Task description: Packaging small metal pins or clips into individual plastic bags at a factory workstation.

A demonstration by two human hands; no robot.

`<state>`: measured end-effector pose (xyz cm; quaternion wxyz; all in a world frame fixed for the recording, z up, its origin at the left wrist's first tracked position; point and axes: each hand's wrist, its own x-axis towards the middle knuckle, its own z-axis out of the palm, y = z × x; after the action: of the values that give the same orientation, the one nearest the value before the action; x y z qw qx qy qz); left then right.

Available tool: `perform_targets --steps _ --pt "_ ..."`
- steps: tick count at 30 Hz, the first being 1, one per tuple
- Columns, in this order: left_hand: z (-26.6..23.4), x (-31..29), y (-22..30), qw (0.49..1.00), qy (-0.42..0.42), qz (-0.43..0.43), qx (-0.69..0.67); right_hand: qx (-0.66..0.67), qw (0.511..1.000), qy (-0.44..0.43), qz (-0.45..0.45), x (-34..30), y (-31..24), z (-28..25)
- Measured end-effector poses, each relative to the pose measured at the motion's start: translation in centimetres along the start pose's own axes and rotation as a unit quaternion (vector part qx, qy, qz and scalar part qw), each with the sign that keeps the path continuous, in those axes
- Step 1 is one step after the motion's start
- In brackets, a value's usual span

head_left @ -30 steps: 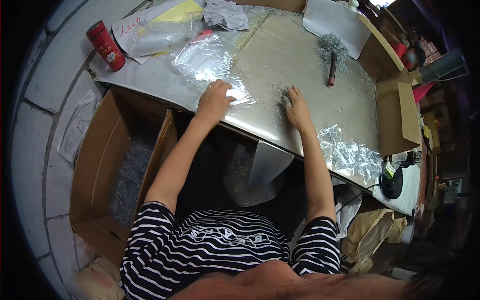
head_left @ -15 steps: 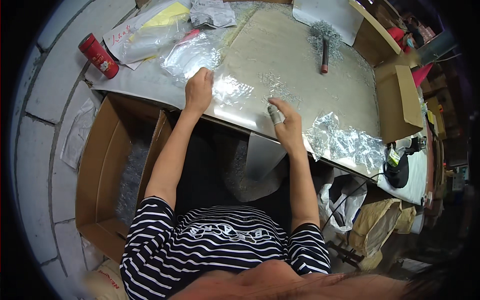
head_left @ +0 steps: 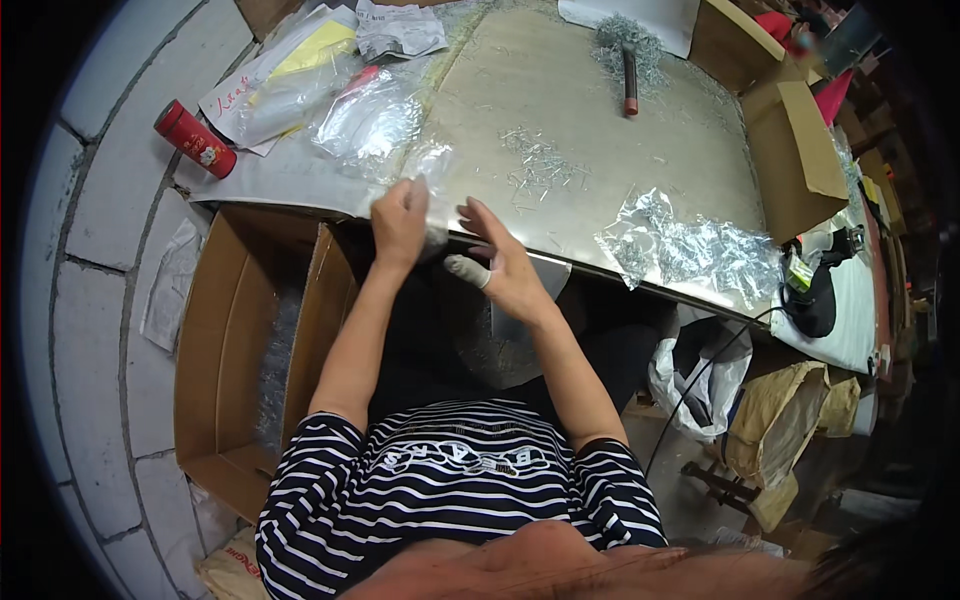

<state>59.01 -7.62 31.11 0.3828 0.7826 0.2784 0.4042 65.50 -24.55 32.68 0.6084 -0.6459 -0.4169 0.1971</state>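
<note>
At the table's near edge, my left hand is closed on a small clear plastic bag, which shows beyond and beside the fingers, partly smeared by motion. Just to its right is my right hand, fingers stretched apart and nothing visible in them. A pale wrap covers its thumb. Small thin metal pieces, like nails or pins, lie scattered on the tabletop beyond the hands. Farther back, a dark rod with a reddish end rests against a heap of similar pieces.
Several clear bags lie at the table's right front. Left of the hands are loose plastic wrap, papers and a red canister. A cardboard box stands below left; cardboard flaps border the right side.
My right hand has moved left and nearer to me, away from the scattered metal pieces to beside my left hand. The left hand keeps the bag. The whole view has shifted slightly.
</note>
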Motion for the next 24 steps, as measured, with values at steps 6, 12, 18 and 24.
perform_targets --steps 6,12,18,24 --pt "0.8 -6.0 2.3 0.992 -0.065 0.096 0.046 0.14 0.98 -0.033 0.138 -1.2 1.3 1.7" --pt "-2.0 -7.1 1.4 0.909 -0.09 -0.19 -0.361 0.291 0.926 0.073 0.23 -4.1 3.0 -0.7" --pt "-3.0 -9.5 -0.2 0.863 -0.148 -0.287 -0.387 0.277 0.925 0.116 0.233 -5.9 3.9 -1.9" --pt "-5.3 -8.6 -1.7 0.915 -0.275 -0.151 -0.253 0.107 0.966 -0.018 0.236 -6.9 3.2 -3.1"
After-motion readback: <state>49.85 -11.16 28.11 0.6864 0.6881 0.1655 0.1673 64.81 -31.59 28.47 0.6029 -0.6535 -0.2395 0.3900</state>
